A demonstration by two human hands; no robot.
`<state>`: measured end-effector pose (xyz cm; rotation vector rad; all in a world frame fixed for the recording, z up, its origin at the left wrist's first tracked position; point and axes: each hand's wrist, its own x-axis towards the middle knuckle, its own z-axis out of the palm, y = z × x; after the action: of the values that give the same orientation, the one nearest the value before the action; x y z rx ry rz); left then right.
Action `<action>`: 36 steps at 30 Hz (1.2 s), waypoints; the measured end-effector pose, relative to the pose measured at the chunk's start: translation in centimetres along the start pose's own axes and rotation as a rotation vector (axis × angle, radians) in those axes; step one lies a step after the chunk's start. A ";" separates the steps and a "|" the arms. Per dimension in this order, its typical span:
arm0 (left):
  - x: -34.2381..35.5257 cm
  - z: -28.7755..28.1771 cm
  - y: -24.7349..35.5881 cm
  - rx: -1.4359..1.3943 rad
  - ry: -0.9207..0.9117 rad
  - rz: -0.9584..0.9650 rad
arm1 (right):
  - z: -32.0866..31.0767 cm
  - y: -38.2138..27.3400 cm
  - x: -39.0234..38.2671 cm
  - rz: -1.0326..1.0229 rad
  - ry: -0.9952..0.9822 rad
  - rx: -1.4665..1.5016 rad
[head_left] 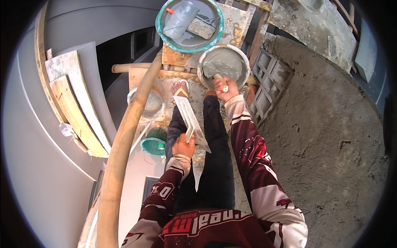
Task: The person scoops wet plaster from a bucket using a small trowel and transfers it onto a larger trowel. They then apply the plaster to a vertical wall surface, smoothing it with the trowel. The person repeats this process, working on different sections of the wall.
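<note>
My right hand (227, 89) is closed around the pale handle of a trowel (221, 81), over the near rim of a white-rimmed bucket (200, 68). Wet grey mortar (225, 60) sits in that bucket, and the trowel's blade cannot be made out. In front of my legs, my left hand (183, 147) grips a long, pale plastering float (189, 115) by its handle. The float is tilted, its far end near my sandalled left foot (180, 87).
A teal basin (158, 31) beyond the bucket holds water, a clear plastic container and a block. On my left a thick bamboo pole (128, 124) runs lengthwise. Rough grey mortar covers the wall (326, 132) at right, around a lattice vent block (266, 78). A green bucket (152, 145) stands lower down.
</note>
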<state>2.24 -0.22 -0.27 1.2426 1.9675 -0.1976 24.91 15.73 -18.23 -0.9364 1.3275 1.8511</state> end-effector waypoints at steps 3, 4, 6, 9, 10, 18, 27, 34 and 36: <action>-0.1 0.1 -0.2 0.003 0.008 0.000 | 2.0 -1.6 -0.1 0.077 -0.063 0.326; -0.1 0.1 -0.3 0.000 0.004 -0.005 | 2.3 -2.1 -0.4 0.081 -0.050 0.410; -0.1 0.2 -0.5 -0.011 -0.009 -0.012 | 1.2 -1.9 -1.4 0.033 -0.137 0.334; -0.2 0.3 -0.6 0.008 0.010 -0.001 | -2.3 0.5 -3.7 -0.020 -0.302 0.078; -0.3 0.3 -0.7 0.008 0.011 -0.006 | -2.9 2.2 -4.8 -0.117 -0.243 -0.016; 0.2 -1.0 0.3 -0.011 -0.062 -0.064 | -5.8 7.3 -9.7 -0.143 -0.037 -0.016; 0.3 -1.3 0.3 -0.042 -0.079 -0.074 | -4.1 1.6 -6.4 -0.539 0.510 -0.639; 0.2 -1.1 -0.4 -0.024 -0.074 -0.062 | 1.6 -2.6 -6.2 -0.629 0.775 -1.489; -0.1 -0.8 -0.7 -0.034 -0.054 -0.043 | 2.6 -2.6 -6.0 -0.633 0.824 -1.638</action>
<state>1.21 -0.24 0.18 1.1626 1.9448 -0.2161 29.78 18.26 -13.84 -2.6582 -0.6032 1.7503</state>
